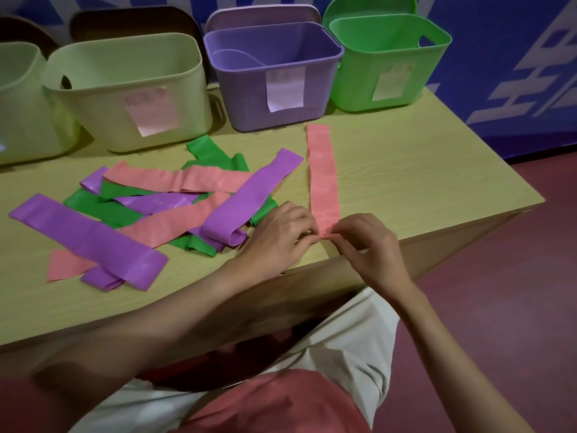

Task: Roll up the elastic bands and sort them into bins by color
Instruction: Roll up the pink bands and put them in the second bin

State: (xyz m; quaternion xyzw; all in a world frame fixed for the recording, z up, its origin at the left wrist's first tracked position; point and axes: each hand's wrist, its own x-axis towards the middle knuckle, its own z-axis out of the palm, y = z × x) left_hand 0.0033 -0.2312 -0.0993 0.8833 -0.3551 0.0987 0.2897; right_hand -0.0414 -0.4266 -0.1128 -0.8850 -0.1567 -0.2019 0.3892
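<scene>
Right at the near edge of the pale wood-grain counter [421, 170], the person's two hands meet over the near end of a long flat strip of salmon-pink elastic band [323, 176]. The left hand [278, 242] sits just left of centre in the frame, the right hand [371, 245] just right of it, and the fingertips of both pinch the same short edge of the strip, nearly touching each other. That edge looks slightly bunched, as if the first turn of a roll is being started, though no real coil has formed that I can see.

What matters for the coming move is how the band lies: its long axis runs almost straight away from the hands, up the frame toward the bins, and it is spread flat on the counter and apart from the other bands. Both hands are equally close to it, so I would expect the roll to travel forward, away from the body.

Left of the hands, toward the middle left of the frame, lies a loose heap of purple, green and pink bands [175, 201], overlapping.

Farthest off, along the back of the counter, stand a cream plastic bin [125, 89] in the upper left, a purple plastic bin [274, 73] at upper centre, and a green plastic bin [387, 60] in the upper right, each with a paper label I cannot read.
</scene>
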